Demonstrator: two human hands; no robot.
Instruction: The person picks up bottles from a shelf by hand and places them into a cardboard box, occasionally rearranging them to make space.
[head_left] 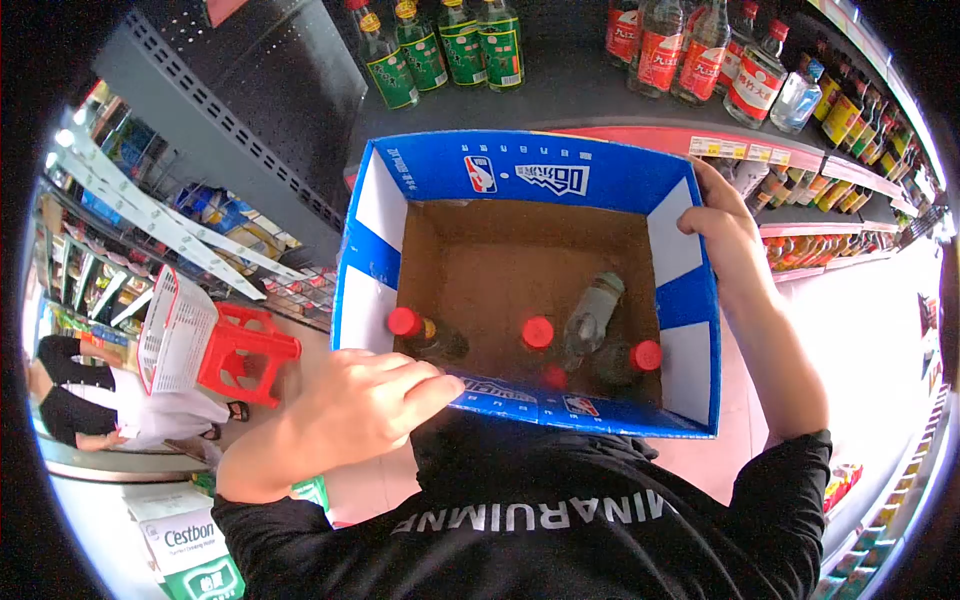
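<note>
A blue and white cardboard box (440,165), open at the top, is held in front of the body. My left hand (375,400) grips its near left edge, fingers bent over the rim. My right hand (725,235) clasps the far right corner, thumb over the rim. Inside, a dark bottle with a red cap (405,321) stands at the left, and another red cap (537,332) shows near the middle. A clear bottle (594,315) leans to the right of it. One more red-capped bottle (645,355) is in the near right corner.
Green-labelled bottles (420,55) and red-labelled bottles (660,55) stand on the dark shelf (560,95) beyond the box. At the left are a red stool (245,355), a white basket (178,330) and a person (130,400). A Cestbon carton (185,540) lies at the lower left.
</note>
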